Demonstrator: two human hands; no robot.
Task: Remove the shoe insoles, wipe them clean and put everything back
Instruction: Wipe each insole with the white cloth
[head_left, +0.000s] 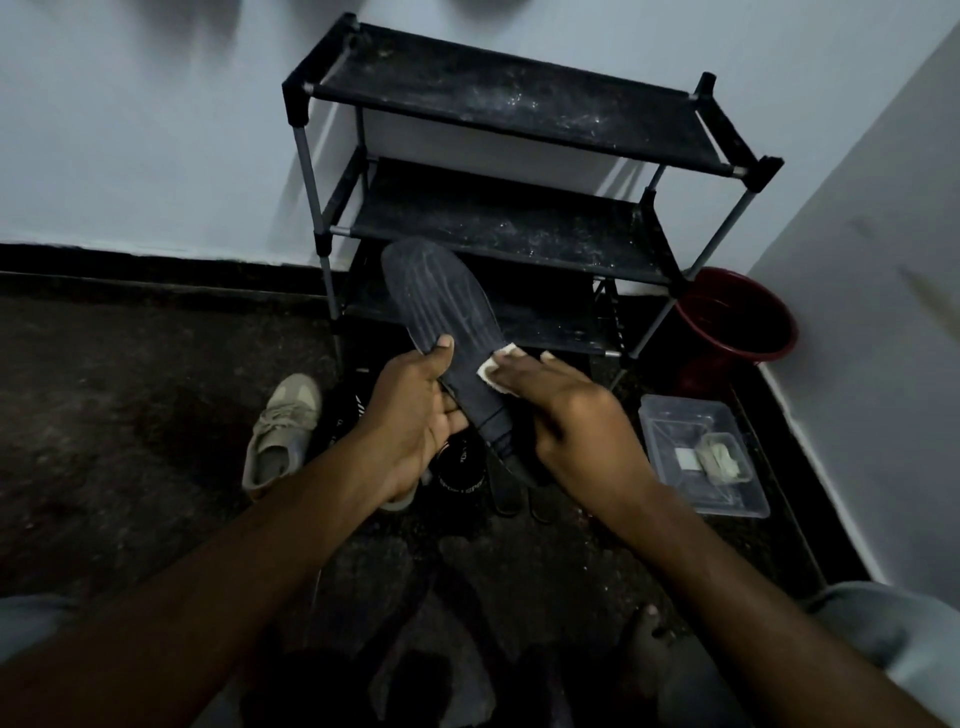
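Note:
A dark grey insole is held up in front of the shoe rack, toe end pointing up and away. My left hand grips its lower half, thumb across the top face. My right hand presses a small white wipe against the insole's right edge with straight fingers. Below the hands on the floor lie a beige sneaker, a black shoe and another dark insole, partly hidden by my hands.
A black three-tier shoe rack stands against the white wall. A red bucket sits to its right in the corner. A clear plastic box with small packets lies on the dark floor at the right. My knees show at the bottom corners.

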